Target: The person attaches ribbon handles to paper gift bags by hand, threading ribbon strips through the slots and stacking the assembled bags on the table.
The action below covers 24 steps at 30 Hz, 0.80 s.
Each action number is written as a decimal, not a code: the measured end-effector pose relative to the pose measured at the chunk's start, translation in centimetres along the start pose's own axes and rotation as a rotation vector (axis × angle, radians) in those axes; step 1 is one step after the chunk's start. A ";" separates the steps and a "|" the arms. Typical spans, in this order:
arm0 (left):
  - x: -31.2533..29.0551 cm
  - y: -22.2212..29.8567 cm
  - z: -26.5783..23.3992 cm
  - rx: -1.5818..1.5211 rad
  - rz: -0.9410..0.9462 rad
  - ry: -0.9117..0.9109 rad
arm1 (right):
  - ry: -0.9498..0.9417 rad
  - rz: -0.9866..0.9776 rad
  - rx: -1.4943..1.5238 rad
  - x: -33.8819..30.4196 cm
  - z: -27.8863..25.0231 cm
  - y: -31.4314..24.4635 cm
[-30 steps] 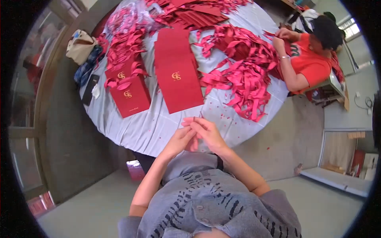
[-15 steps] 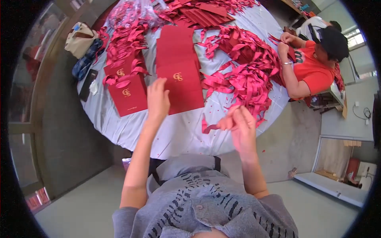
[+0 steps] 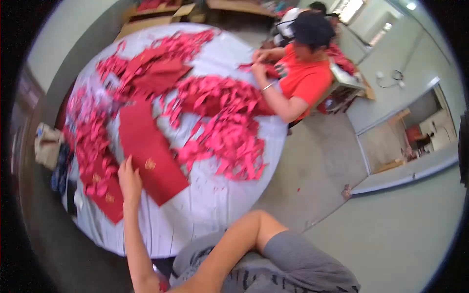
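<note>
My left hand (image 3: 129,179) is at the left edge of a row of overlapping dark red paper bags (image 3: 155,141), which carry a gold emblem. Its fingers look apart and lightly bent, touching or just above the edge; I cannot tell which. Beside it on the left lies another row of red bags (image 3: 113,209) with pink ribbon loops (image 3: 93,139) heaped over its far part. My right arm (image 3: 229,251) is bent across my body, its forearm running down to the lower edge, where the hand is out of sight. A small red bit shows near there.
A round table with a white cloth (image 3: 224,205) bears more ribboned bags (image 3: 222,129) to the right. A person in an orange-red shirt (image 3: 304,78) works at the far right side. A beige bag (image 3: 48,146) and dark flat object (image 3: 72,198) lie at the left.
The view has swung, shifting the table leftward. My right hand, which held a pink ribbon over the table, has moved down and left out of view. My left hand stays by the bags.
</note>
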<state>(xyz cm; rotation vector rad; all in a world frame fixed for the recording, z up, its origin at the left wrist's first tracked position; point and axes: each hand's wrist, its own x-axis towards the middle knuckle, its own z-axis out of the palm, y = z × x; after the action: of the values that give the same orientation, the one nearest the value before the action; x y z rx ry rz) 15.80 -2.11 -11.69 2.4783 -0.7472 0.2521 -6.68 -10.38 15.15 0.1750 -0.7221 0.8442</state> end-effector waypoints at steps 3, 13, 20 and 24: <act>-0.7 -1.9 -1.2 -0.051 -0.047 0.006 | -0.066 -0.135 -0.087 1.1 1.1 -0.1; -1.7 3.5 -4.5 -0.245 -0.118 0.025 | -0.093 -0.207 -0.216 -0.1 3.0 -0.9; -5.7 5.2 -5.2 -0.150 0.150 0.181 | -0.154 -0.303 -0.395 -0.5 4.2 -0.3; -8.1 6.8 -5.6 -0.191 0.146 0.216 | -0.155 -0.290 -0.417 -1.2 4.8 -0.4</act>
<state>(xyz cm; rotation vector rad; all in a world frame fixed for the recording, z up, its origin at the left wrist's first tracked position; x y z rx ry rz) 5.11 -0.11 -6.59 2.1787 -0.8192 0.4712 -9.39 -13.38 18.04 -0.0310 -0.9762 0.3942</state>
